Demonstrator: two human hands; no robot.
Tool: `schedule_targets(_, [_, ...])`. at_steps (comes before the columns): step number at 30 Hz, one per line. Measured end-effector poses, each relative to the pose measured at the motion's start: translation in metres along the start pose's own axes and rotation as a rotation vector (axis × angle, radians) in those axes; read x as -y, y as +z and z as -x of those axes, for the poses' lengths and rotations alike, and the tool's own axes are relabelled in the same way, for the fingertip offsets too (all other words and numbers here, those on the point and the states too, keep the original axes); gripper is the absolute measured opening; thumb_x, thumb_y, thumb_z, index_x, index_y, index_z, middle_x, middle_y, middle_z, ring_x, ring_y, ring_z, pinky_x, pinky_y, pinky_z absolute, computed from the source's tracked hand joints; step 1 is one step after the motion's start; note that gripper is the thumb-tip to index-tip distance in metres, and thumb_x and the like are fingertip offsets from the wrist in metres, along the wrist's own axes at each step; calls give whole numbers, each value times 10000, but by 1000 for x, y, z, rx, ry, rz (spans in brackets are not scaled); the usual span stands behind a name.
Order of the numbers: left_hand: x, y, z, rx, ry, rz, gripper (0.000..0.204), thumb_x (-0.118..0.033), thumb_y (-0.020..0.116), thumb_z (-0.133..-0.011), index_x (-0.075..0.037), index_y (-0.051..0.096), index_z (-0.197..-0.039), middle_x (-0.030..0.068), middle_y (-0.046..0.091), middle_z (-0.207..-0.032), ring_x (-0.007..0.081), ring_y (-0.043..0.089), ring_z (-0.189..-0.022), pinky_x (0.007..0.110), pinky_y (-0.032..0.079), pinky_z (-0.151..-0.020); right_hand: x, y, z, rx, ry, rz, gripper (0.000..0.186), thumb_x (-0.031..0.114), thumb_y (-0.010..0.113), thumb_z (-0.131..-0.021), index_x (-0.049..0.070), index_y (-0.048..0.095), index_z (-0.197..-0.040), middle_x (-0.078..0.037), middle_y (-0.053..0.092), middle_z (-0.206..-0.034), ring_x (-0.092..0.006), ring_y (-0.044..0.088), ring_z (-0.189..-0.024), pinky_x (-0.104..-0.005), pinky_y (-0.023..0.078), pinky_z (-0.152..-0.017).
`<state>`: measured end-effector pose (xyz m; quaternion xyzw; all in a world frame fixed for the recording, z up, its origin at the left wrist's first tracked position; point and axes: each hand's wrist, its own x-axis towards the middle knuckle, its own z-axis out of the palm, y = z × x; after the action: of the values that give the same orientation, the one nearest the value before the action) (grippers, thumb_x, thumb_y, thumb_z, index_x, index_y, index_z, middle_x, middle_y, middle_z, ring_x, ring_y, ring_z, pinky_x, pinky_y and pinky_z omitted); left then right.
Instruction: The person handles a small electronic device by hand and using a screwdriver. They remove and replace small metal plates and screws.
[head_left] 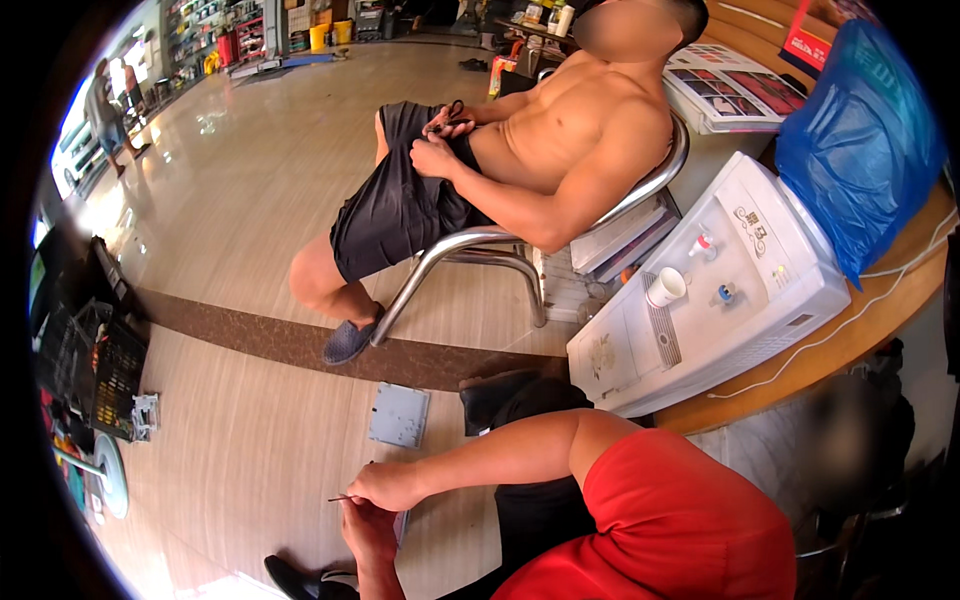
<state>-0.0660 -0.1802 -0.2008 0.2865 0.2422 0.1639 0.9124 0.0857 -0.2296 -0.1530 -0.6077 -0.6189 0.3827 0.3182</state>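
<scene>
In the lower middle, my right hand (385,485) is closed, pinching a thin dark rod-like item (343,497). My left hand (368,530) is just below and touching or nearly touching it, its fingers curled round something I cannot make out. A narrow pinkish object (401,530) shows partly behind my left hand. A grey square plate (398,415) lies on the floor beyond my hands. A dark shoe (292,578) shows at the lower edge.
A seated person in dark shorts (560,150) holds something small on a metal chair. A white water dispenser (690,340) with a paper cup (665,287) and a blue bag (855,140) are at right. A black crate (110,390) stands at left; distant walkers (105,110) are behind.
</scene>
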Motion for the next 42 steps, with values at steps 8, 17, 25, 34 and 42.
schedule_targets(8, [11, 15, -13, 30, -30, 4, 617, -546, 255, -1010, -59, 477, -1316, 129, 524, -1346, 303, 507, -1251, 487, 399, -1030, -6, -14, 14, 25, -34, 176, 167, 151, 548, -845, 8, 626, -809, -213, 668, -774, -406, 655, -747, -476, 502, -653])
schedule_targets(17, [-14, 3, 7, -202, 44, 31, 489, -434, 385, -1001, -30, 525, -1238, 109, 586, -1190, 244, 568, -1079, 396, 455, -905, 0, -14, -20, 118, -153, 143, 162, 180, 576, -852, 37, 637, -806, -182, 656, -768, -362, 644, -727, -450, 501, -653])
schedule_targets(25, [-27, -54, -26, -548, 93, -613, 363, -298, 551, -967, 0, 593, -1170, 83, 653, -965, 179, 629, -888, 313, 507, -753, -3, -92, -14, -336, 162, -64, 166, 140, 633, -895, -2, 690, -959, -10, 635, -728, -66, 538, -628, -237, 464, -600])
schedule_targets(34, [46, -132, -23, -477, -305, -1760, 426, -298, 616, -888, -69, 546, -1239, 204, 574, -1237, 398, 531, -1174, 460, 467, -942, 18, -102, -7, -289, 162, -157, 232, 76, 571, -891, -33, 661, -1075, -50, 669, -837, -79, 574, -666, -240, 486, -649])
schedule_targets(42, [53, -149, -26, -570, -168, -1540, 327, -297, 629, -874, -60, 644, -1099, 187, 679, -1043, 369, 641, -970, 447, 506, -830, 25, -102, -7, -313, 161, -171, 155, 98, 607, -892, -16, 663, -980, -5, 628, -718, -56, 564, -622, -229, 473, -596])
